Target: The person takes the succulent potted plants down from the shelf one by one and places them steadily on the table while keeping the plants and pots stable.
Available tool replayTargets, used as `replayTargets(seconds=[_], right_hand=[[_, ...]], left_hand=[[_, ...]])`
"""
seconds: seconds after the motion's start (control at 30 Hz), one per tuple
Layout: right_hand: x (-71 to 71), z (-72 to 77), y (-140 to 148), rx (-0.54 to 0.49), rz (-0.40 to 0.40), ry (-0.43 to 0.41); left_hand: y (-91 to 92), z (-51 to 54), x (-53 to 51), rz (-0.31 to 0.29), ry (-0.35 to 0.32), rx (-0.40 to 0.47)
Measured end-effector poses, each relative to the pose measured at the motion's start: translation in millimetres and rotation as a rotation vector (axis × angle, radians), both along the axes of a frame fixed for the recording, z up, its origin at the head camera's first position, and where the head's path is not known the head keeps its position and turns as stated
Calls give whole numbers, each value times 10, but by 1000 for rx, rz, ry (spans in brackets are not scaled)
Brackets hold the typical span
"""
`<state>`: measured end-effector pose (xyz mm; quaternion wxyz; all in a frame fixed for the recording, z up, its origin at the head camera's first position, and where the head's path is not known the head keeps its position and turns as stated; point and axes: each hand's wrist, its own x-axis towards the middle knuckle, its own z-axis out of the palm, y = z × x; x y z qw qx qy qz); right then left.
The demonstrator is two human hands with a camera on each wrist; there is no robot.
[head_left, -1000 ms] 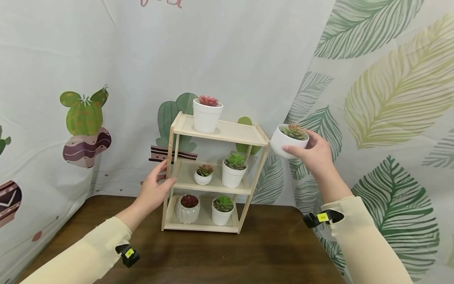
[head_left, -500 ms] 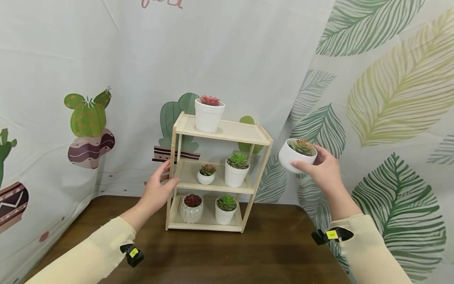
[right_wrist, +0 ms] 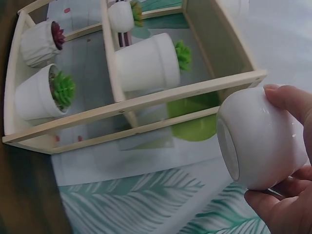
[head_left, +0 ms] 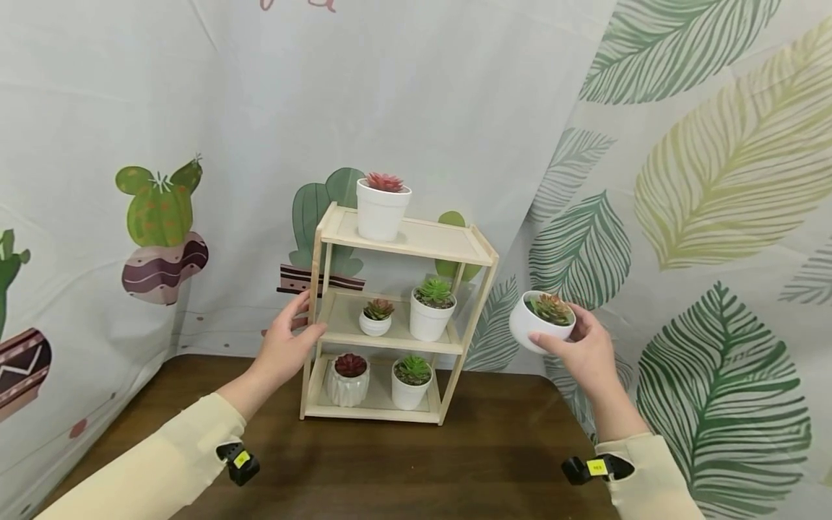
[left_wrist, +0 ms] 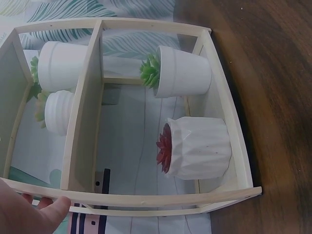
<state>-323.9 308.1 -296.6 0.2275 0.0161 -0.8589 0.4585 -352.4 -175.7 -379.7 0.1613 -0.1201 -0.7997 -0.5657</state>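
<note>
My right hand (head_left: 588,354) grips a rounded white pot (head_left: 536,328) with a green-and-orange succulent (head_left: 551,309), held in the air right of a wooden three-tier shelf (head_left: 396,339). In the right wrist view the thumb and fingers clasp the pot's side (right_wrist: 263,139). At the shelf's left side, my left hand (head_left: 282,343) holds the upright near the middle tier, thumb in front and fingers partly hidden behind. On the top tier stands a white pot with a red succulent (head_left: 383,209).
The middle tier bears a small ribbed pot (head_left: 375,323) and a larger white pot (head_left: 431,318). Below them stand a faceted pot (head_left: 349,386) and another white pot (head_left: 409,390). The shelf stands on a dark wooden table (head_left: 390,469), before a printed cloth (head_left: 455,87).
My right hand has carried the pot downward and slightly right, away from the shelf's top tier. The left hand keeps its place on the upright; the view has shifted slightly.
</note>
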Motion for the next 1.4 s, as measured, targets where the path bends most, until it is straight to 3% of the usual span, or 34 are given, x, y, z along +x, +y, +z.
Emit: replayTargets(seconds=[0.27,0.7,1.0,1.4], right_hand=[[22,-385,70,-79,-23,13],[43,-1154,73,-171,-87,-21],[65,-1655,81,-178,-161,2],[93,-2185,108,-156,-234,-18]], left_hand=[[6,-37,-73,17,4,-3],[14,10,12,13,-12,8],[43,15,13,18,-2,10],[50,-21,-22,32,-1,4]])
